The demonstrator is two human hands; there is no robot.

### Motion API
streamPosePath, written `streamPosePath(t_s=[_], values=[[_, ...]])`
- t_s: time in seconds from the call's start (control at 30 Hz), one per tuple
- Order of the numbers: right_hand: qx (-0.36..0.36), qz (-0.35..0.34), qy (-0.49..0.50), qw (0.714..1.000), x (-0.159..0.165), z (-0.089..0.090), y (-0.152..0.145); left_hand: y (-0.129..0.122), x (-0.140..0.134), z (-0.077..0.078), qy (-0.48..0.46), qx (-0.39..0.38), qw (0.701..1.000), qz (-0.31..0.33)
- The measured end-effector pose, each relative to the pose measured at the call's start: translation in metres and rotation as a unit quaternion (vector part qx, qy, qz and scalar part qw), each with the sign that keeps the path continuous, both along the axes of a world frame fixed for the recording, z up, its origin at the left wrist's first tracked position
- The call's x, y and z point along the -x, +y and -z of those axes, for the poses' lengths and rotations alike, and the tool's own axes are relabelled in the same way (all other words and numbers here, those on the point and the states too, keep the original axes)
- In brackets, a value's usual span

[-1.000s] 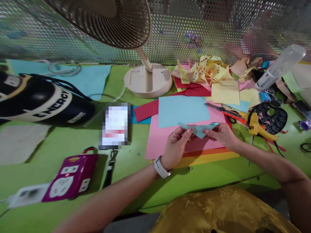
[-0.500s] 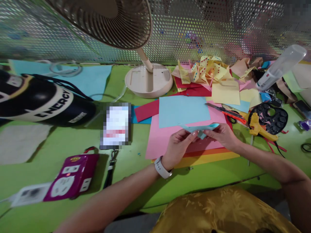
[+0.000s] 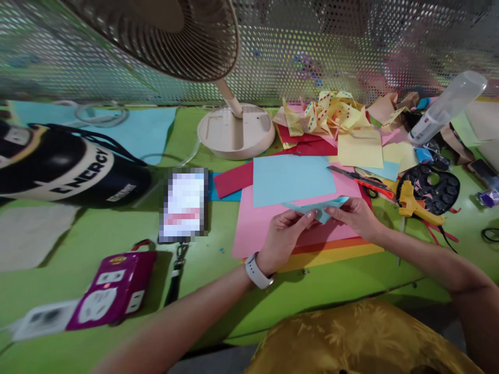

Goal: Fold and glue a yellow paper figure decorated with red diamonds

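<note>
A small folded piece of light blue paper [image 3: 323,214] is held between my two hands, over the pink sheet [image 3: 249,228]. My left hand [image 3: 286,231] pinches its left side between thumb and fingers. On the other side, my right hand [image 3: 356,218] grips the right end, with the thumb pressed on the front. The paper's middle dips to a point between the thumbs. Just beyond it lies a flat light blue sheet [image 3: 294,179], and scissors with orange handles [image 3: 370,184] rest to its right.
A fan [image 3: 236,132] stands at the back, near crumpled yellow paper [image 3: 331,114]. To the right are a yellow glue gun [image 3: 417,205] and a clear bottle [image 3: 448,109]. On the left lie a phone [image 3: 183,205], a purple power strip [image 3: 113,285] and a large black bottle [image 3: 78,166].
The folded paper has tilted slightly, and more of its front face shows between my thumbs. Both hands keep their grip. The whole view has shifted a little.
</note>
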State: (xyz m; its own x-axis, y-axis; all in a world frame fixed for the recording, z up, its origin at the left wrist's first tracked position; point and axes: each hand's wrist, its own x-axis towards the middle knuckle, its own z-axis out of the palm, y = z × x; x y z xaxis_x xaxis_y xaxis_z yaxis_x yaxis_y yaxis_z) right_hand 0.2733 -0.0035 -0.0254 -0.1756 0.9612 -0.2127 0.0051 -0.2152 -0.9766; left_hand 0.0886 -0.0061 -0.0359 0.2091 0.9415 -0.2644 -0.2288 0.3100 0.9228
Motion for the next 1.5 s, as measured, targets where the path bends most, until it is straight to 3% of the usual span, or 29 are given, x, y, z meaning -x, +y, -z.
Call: streamPosePath(t_s=[0.23,0.67,1.5], values=[[-0.04,0.061,0.036,0.997,-0.0009,0.0029,0.0031,-0.0009,0.0002,0.0034,0.013,0.024,0.999,-0.028],[0.03,0.043,0.096,0.994,-0.0006,0.004,0.0044,-0.0007,0.0022,0.0047,0.03,0.027,0.999,-0.027],[0.019,0.044,0.064,0.997,-0.0024,0.0056,0.0044,-0.0015,0.0002,0.0035,0.027,0.002,0.999,-0.018]])
